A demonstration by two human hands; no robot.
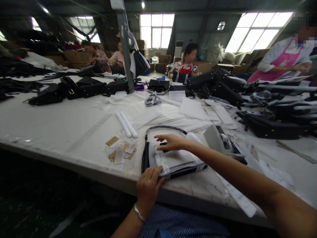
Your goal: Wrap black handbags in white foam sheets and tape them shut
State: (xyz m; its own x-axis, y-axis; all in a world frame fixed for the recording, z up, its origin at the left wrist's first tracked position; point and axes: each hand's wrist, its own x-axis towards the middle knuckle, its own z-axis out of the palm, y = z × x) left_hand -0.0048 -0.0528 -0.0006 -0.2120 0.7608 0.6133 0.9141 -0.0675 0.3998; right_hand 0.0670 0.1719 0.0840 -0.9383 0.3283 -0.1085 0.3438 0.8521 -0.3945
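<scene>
A black handbag (146, 155) lies flat near the table's front edge, with a white sheet and clear plastic over its upper face. Its curved strap (165, 127) arches beyond it, away from me. My left hand (149, 181) is closed on the bag's near left corner, thumb and fingers pinching the edge and the clear plastic (163, 165) there. Over the bag's middle, my right hand (170, 142) reaches in from the right with fingers stretched apart. Whether its fingertips touch the bag I cannot tell. A small dark piece shows under that hand.
Right of the bag stands a grey tape dispenser (219, 142). Paper tags (121, 150) and two white rolls (126, 124) lie to the left. White sheets (193, 108) spread behind. Black bags (220, 84) pile up farther back, near a metal post (125, 49). Several people work across the table.
</scene>
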